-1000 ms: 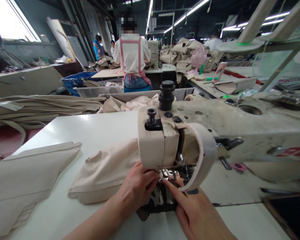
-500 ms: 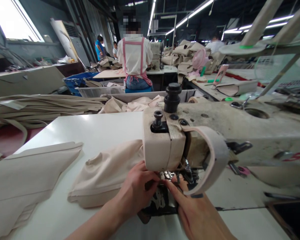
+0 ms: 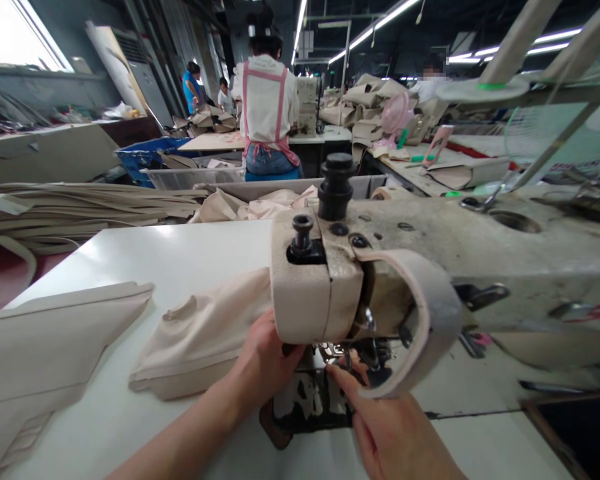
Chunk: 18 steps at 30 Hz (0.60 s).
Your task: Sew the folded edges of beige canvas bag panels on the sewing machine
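Overhead, strip lights point(image 3: 395, 15); below, glossy white tabletop point(image 3: 190, 250) bearing beige cloth point(image 3: 200, 340)

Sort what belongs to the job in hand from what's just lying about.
In use, apparently:
cream metal sewing machine, with left hand and right hand near its presser foot
crumpled pale-beige cloth, probably

Lying about, seemingly:
flat beige leather-like pieces
bundled long beige strips
round pink plastic fan

Both the left hand point(image 3: 264, 357) and right hand point(image 3: 393, 427), low centre, are bare; the slim left forearm point(image 3: 193, 427), lower left of centre, is bare too.
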Each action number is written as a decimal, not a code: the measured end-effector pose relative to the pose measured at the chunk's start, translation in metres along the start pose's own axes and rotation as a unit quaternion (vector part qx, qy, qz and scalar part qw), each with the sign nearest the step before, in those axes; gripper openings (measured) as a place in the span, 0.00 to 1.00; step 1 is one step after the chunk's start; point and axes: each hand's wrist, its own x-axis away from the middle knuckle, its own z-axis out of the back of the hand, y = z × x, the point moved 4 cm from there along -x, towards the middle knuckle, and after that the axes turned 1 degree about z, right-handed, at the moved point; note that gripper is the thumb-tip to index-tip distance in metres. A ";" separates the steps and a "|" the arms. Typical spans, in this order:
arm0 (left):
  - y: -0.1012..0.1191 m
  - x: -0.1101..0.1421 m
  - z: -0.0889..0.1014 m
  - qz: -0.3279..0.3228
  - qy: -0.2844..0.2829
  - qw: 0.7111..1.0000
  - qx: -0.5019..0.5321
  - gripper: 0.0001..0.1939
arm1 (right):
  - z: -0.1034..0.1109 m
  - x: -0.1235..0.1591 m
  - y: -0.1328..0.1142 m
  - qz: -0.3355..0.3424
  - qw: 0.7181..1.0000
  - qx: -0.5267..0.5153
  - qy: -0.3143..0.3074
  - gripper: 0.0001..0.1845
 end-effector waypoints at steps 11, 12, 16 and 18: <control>-0.001 -0.005 0.004 -0.001 -0.039 0.999 0.003 0.07 | -0.007 0.005 -0.001 0.035 0.996 0.077 -0.005 0.25; 0.000 -0.006 0.005 -0.006 -0.049 0.999 0.007 0.07 | -0.008 0.004 -0.001 0.028 0.997 0.078 -0.005 0.25; 0.000 -0.008 0.011 -0.014 -0.090 0.996 0.015 0.07 | -0.010 0.005 0.000 0.032 0.996 0.080 0.000 0.24; -0.002 -0.010 0.016 -0.003 -0.114 0.993 0.009 0.06 | -0.011 0.007 0.003 0.042 0.996 0.073 -0.005 0.25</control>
